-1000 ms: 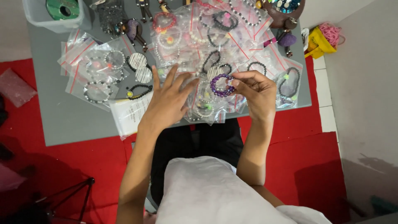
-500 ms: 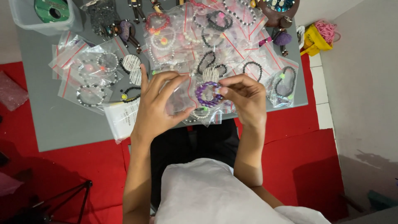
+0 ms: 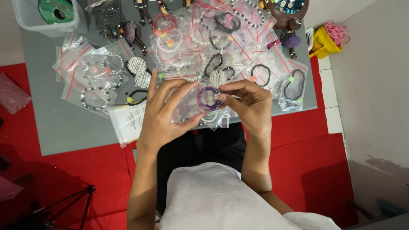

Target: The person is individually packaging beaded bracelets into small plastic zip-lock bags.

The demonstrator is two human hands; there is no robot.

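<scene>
Red floor covering surrounds a grey counter (image 3: 64,127), and that counter is crowded with small clear bags edged in red, each holding a beaded bracelet. Only one view to work with, the head camera looking straight down over a white-clad lap.

Centre of the action: the purple bracelet (image 3: 208,98), a ring of violet beads, sits above the near edge of the counter, right between the two hands. The right hand (image 3: 251,106) has its grip pressed together on the bracelet's right side, thumb and fingertips pinching the beads. The left hand (image 3: 164,115) holds a clear plastic bag (image 3: 187,108), thumb below and fingers curled over the top, grip closed on the film; the bag's mouth meets the bracelet's left side, and whether the beads are already inside it I cannot tell.

Just left of the left hand lies a white paper slip (image 3: 128,121), hanging slightly over the counter's edge. Far left corner, a clear plastic tub (image 3: 25,19) holds a green spool (image 3: 55,9). Off the counter to the right, a yellow container (image 3: 324,42) with pink bands sits on the tiled floor.
</scene>
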